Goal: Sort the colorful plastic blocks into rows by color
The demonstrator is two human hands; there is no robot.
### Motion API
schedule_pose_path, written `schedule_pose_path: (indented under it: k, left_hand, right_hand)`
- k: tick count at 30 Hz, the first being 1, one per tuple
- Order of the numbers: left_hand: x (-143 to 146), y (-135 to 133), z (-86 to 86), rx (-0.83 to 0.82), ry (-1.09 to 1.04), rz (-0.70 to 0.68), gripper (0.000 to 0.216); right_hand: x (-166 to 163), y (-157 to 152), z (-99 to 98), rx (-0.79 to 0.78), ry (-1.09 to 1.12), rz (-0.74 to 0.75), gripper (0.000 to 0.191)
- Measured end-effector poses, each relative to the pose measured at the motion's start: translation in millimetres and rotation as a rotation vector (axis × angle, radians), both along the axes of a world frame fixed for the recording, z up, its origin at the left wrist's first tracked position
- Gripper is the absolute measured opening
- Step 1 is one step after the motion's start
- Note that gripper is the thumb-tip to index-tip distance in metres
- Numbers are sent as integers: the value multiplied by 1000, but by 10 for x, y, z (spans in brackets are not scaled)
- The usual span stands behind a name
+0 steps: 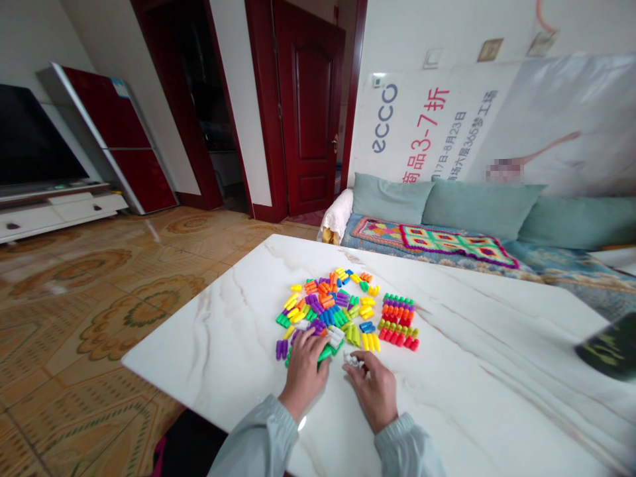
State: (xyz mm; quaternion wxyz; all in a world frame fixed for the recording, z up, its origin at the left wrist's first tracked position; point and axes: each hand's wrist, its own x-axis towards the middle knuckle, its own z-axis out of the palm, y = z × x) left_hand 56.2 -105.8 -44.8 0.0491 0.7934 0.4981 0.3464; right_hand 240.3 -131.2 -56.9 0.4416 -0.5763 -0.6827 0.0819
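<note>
Small ribbed plastic building pieces [326, 301] in many colours lie in a loose pile on the white marble-patterned table [209, 331]. My left hand [305, 364] rests over the near edge of the pile, its fingers stretched and apart, with the thumb beside a green piece [325, 352]. What lies under its fingers is hidden. To the right, just off the pile, my right hand [372, 384] pinches a small white plastic piece [350, 359] between thumb and fingers. Beyond that hand, joined pieces form neat rows [399, 321] in green, purple, orange, red and yellow-green.
A dark camouflage-patterned round object [611, 348] stands at the table's right edge. Behind the table is a sofa with green cushions [484, 205] and a knitted mat [457, 244]. A red door [313, 112], a red fridge [106, 126] and a television [34, 139] are farther back.
</note>
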Motion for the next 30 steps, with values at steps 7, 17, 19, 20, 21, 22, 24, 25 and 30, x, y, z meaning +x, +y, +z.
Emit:
schedule_pose_path:
  k: [7,17,19,20,21,22,24,25,30]
  left_hand:
    - [2,-3,13,-5,7,2,49]
    - [12,-10,19,9,-8,10,49]
    - [12,-8,18,4,-10,10,48]
    - [12,-8,18,0,-10,9,48]
    - [11,-8,17,-4,-10,9,48]
    - [11,-7,18,-8,-10,9,48]
    - [10,-8,20,-13,-10,9,48]
    - [10,-9,21,-13,-9,9,48]
    - [9,-9,18,-15,-12,3,48]
  right_hand:
    - [-20,16,15,-93,-25,113,17]
    - [-27,30,15,-123,-6,115,20]
    - [-30,27,19,-115,-9,109,20]
    - [-30,26,20,-111,-10,107,20]
    - [-30,24,22,-108,-10,106,21]
    - [-28,24,23,-106,-9,107,21]
    - [-25,25,27,-106,-7,107,21]
    - [-25,26,29,-108,-5,105,21]
    - [-45,23,18,-121,48,123,22]
